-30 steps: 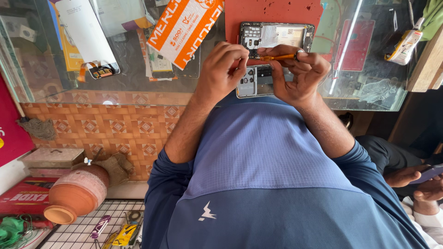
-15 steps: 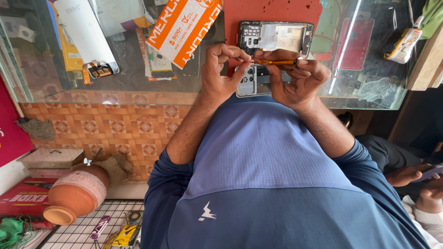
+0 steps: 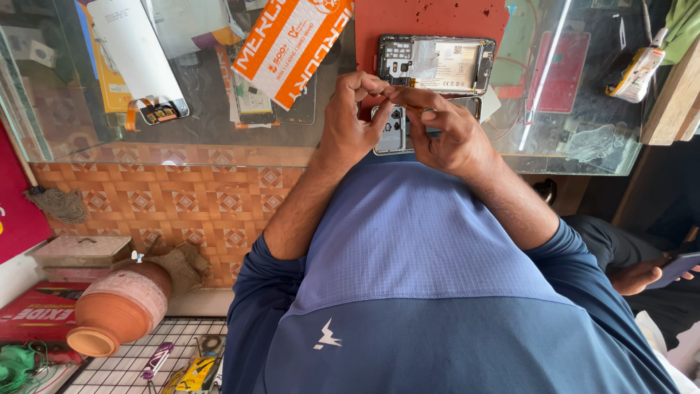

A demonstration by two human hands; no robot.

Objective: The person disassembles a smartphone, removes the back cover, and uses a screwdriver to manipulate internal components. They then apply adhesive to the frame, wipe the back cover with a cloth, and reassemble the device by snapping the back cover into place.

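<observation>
My left hand (image 3: 348, 125) and my right hand (image 3: 446, 135) meet fingertip to fingertip above a glass counter (image 3: 219, 124). Both pinch a thin orange tool (image 3: 417, 109), mostly hidden by my right fingers; what sits at its tip is too small to see. Under my hands lies a phone back cover (image 3: 392, 135) with camera holes. Just beyond them an opened phone (image 3: 437, 64), its battery and board exposed, rests on a red mat (image 3: 430, 18).
An orange-and-white packet (image 3: 292, 44), a white strip with a flex cable (image 3: 138, 58) and a yellow-white tube (image 3: 638, 73) lie on the counter. A clay pot (image 3: 120, 310) and a wire rack with small tools (image 3: 182, 365) are below left. Another person's hand holds a phone (image 3: 671, 268) at right.
My hands have drawn closer together and lifted slightly toward the opened phone. The orange tool, earlier seen stretched between them, is now almost covered by my fingers.
</observation>
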